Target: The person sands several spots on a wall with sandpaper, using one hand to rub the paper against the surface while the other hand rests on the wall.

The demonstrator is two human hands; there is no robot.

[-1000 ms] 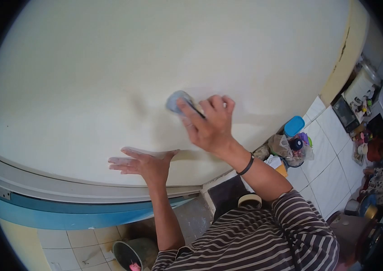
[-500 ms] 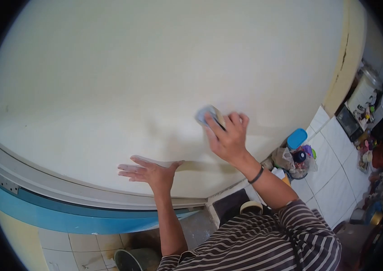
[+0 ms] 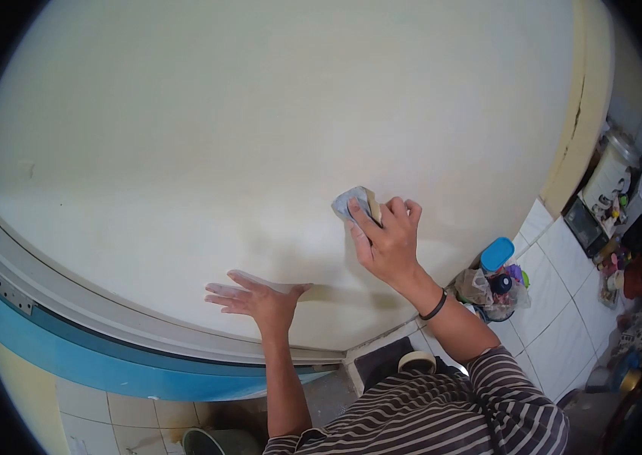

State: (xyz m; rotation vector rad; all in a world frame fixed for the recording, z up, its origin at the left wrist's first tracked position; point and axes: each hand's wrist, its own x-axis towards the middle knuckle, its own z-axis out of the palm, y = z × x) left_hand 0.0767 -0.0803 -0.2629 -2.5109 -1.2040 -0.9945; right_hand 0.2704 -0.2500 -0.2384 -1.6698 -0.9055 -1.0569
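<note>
My right hand (image 3: 391, 239), with a dark band at its wrist, grips a folded piece of sandpaper (image 3: 353, 203). It is bluish grey with a beige edge, and lies against the pale wall (image 3: 245, 121). Lower and to the left, my left hand (image 3: 262, 299) is spread against the same wall with its fingers apart, holding nothing. Whitish dust coats its fingers.
A blue door frame (image 3: 109, 371) curves along the lower left, with a bucket (image 3: 219, 442) below it. A roll of tape (image 3: 417, 362) shows near my chest. On the right are a blue-lidded container (image 3: 497, 254), plastic bags (image 3: 474, 287) and white floor tiles (image 3: 556, 288).
The sandpaper and my right hand have shifted slightly down in view and look sharper than before. My left hand stays spread on the wall. The whole view has tilted a little.
</note>
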